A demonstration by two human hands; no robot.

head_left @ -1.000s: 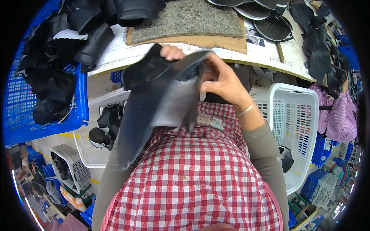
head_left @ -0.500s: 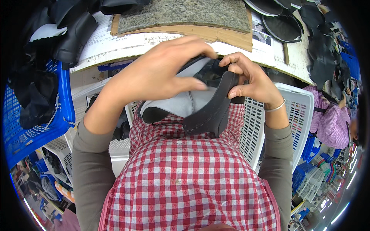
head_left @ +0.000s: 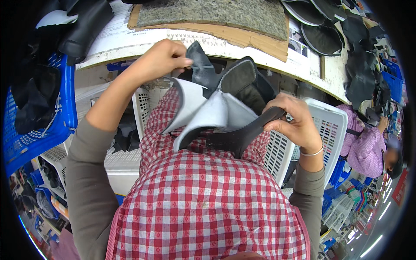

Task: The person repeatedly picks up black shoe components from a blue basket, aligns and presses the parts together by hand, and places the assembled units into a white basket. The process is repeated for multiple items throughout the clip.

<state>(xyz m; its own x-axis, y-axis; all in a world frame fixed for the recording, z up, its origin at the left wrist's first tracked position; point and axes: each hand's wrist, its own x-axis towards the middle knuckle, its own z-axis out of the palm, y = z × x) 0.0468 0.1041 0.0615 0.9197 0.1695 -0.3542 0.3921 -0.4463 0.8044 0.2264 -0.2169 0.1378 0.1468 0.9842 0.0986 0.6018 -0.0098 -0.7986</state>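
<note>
A black boot upper (head_left: 247, 138) with pale grey-white lining (head_left: 214, 110) lies spread over my lap, just below the bench edge. My right hand (head_left: 294, 119) grips its black outer leather at the right, thumb below and fingers above. At the upper left, my left hand (head_left: 167, 58) is closed, with its fingertips pinched at the edge of a dark flap (head_left: 201, 65) of the upper. The dark inner side (head_left: 240, 78) shows between the hands. The lower part of the upper rests against the red-and-white checked apron (head_left: 203, 195).
A stone slab (head_left: 212, 19) lies on cardboard on the white bench (head_left: 104, 52). Black boot pieces (head_left: 89, 28) are at the left and more pieces (head_left: 323, 37) at the right. A blue crate (head_left: 71, 99) and white baskets (head_left: 331, 125) flank me. Another person (head_left: 364, 143) works at the right.
My left hand has moved up and left, from over the upper to the flap's edge. The upper has opened out, showing more lining and its dark inside. My right hand still grips it.
</note>
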